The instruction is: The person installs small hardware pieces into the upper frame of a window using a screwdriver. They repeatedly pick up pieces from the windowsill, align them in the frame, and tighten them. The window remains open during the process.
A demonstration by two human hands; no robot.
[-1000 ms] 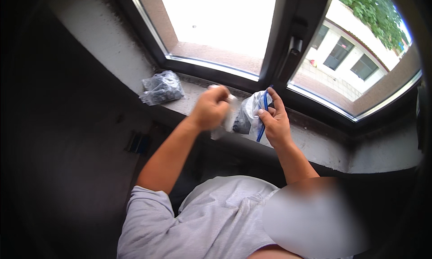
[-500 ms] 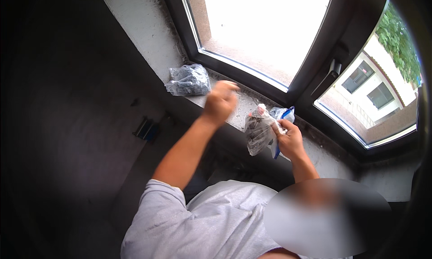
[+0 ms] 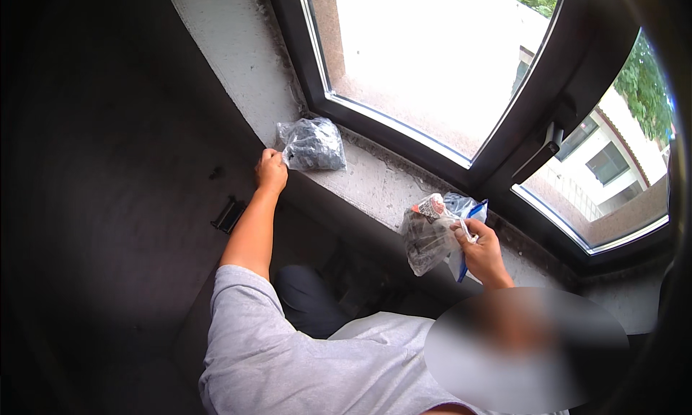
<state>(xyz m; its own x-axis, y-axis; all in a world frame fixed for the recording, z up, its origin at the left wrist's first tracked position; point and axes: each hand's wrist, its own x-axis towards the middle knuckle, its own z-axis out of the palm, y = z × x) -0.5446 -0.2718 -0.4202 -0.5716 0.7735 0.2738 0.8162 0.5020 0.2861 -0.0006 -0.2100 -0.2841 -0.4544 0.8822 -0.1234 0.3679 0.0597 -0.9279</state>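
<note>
My left hand (image 3: 272, 171) is closed at the near left corner of a clear plastic bag (image 3: 318, 145), its fingers pinching the loose plastic there. Dark grey contents show through this bag, which rests on the window sill. To the right, my right hand (image 3: 481, 249) grips the gathered neck of another clear plastic bag (image 3: 425, 242). That one hangs at the sill's front edge, with dark contents and a pink and white patch near its top. Right behind it is a zip bag (image 3: 476, 212) with a blue strip, partly hidden; I cannot tell whether my right hand holds it too.
A pale, worn sill (image 3: 367, 188) runs below a dark-framed window (image 3: 404, 137) with a handle (image 3: 540, 152) at the right. Under its front edge the wall is dark. A small dark fixture (image 3: 228, 215) sits left of my left forearm.
My left hand has moved left and down from above the sill to the bag at the left and closed on its corner. My right hand still holds its bag.
</note>
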